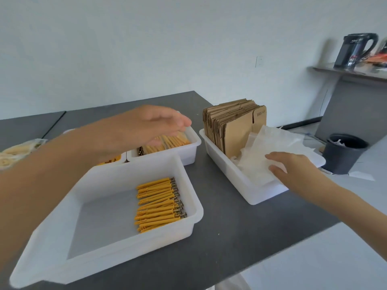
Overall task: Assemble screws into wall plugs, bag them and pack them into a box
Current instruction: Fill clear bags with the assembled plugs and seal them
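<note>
A row of yellow wall plugs with screws [159,204] already pushed in lies in the nearest white tray [117,245], packed side by side against its right wall, screw heads pointing right. They look small, light and stiff; the plastic is probably a little slick, so a loose bundle is best gathered across its middle with fingers and thumb, not by the metal ends.

To the right, a long white bin [236,181] holds a pile of clear plastic bags [270,147] at its near end. The right hand [293,170] rests on this pile, thumb and fingertips on the top bag's lower right corner; it seems to be pinching it, though how firmly cannot be told. The bags look thin, floppy and clingy, so a corner or the open edge is the likeliest place to peel one off.

Behind the bags, in the same bin, stands a stack of flattened cardboard boxes [232,128], upright, stiff and light.

The left hand [150,126] hovers blurred above a farther white tray [188,151] of more yellow plugs [173,141], fingers relaxed and together, holding nothing visible. Left of that, another tray is mostly hidden by the arm.

All sit on a dark grey table [251,231]. Beyond its right edge is a small black pot [343,153], and a black kettle [356,51] stands on a far shelf.
</note>
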